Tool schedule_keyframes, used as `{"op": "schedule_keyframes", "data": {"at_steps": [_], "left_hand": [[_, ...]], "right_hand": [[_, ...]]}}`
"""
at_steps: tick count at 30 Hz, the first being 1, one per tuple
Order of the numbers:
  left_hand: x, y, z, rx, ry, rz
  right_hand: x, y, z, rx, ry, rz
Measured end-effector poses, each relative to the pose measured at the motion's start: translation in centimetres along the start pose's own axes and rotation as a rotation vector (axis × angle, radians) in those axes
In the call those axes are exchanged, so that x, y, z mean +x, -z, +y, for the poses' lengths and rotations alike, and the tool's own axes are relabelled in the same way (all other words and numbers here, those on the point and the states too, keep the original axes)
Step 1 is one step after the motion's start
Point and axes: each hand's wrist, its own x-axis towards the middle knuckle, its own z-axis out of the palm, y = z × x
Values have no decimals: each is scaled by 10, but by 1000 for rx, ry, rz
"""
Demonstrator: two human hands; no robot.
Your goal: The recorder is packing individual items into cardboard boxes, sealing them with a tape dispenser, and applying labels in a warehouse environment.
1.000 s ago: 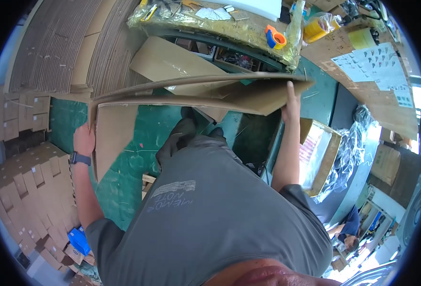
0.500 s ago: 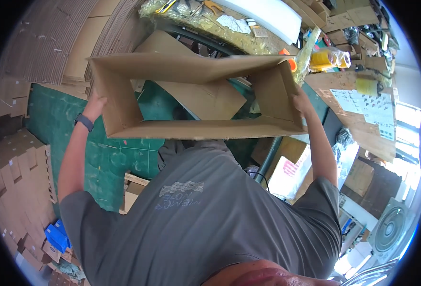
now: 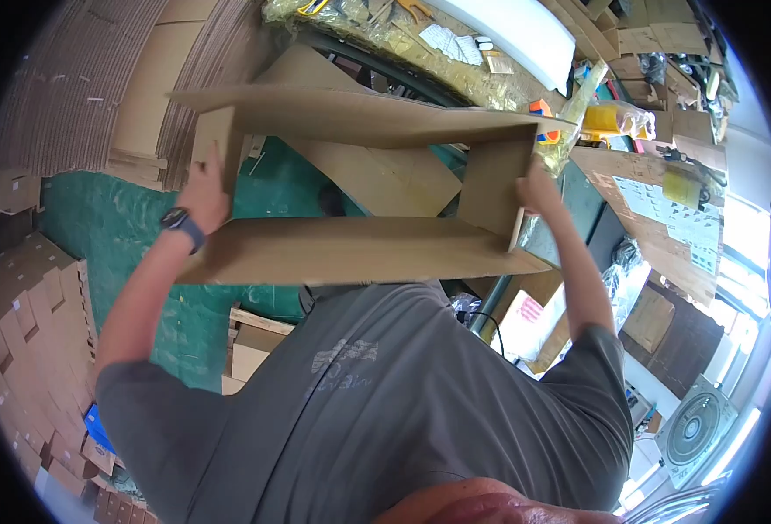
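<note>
**Open carton held up at both ends, chest high**

I'm looking down on a large brown corrugated cardboard box (image 3: 350, 183), opened into a long rectangular sleeve, held in the air in front of the grey shirt (image 3: 359, 393). Everything else I'll place from that box.

My left hand (image 3: 203, 194), with the dark wristwatch (image 3: 181, 220) just below it, is closed on the box's left end panel, fingers wrapped over the edge. My right hand (image 3: 535, 188) is pressed against the right end wall, grip closed around its outer edge. Both hands are clamped on board, nothing spare.

Handling, as I judge it: light for its bulk, stiff along the flutes but ready to rack out of square, since both ends look open. The long walls would bow if squeezed mid-span, so the short end panels near the corners are the sound places to hold. Dry board, not slippery; edges crush easily.

Beneath the box lies the green cutting-mat floor (image 3: 106, 227); beyond its far wall, a cluttered surface (image 3: 490, 79) under yellowish plastic film; left of it, stacks of flat cardboard sheets (image 3: 71, 96).
</note>
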Motion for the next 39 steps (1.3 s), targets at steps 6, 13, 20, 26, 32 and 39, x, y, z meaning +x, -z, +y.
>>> {"op": "schedule_keyframes", "data": {"at_steps": [6, 13, 20, 26, 32, 39], "left_hand": [[18, 3, 28, -250, -176, -920], [-82, -18, 73, -646, -243, -728], [14, -62, 108, -116, -294, 33], [-40, -152, 151, 61, 86, 733], [-26, -142, 203, 131, -192, 253], [3, -116, 202, -11, -302, 337]], "right_hand": [[5, -60, -45, 256, -102, -484], [-24, 19, -79, -41, 523, -142], [32, 137, -133, -94, 731, 650], [-7, 14, -70, 232, 943, 755], [-6, -33, -19, 840, 1124, 147], [201, -20, 135, 315, -150, 695]]}}
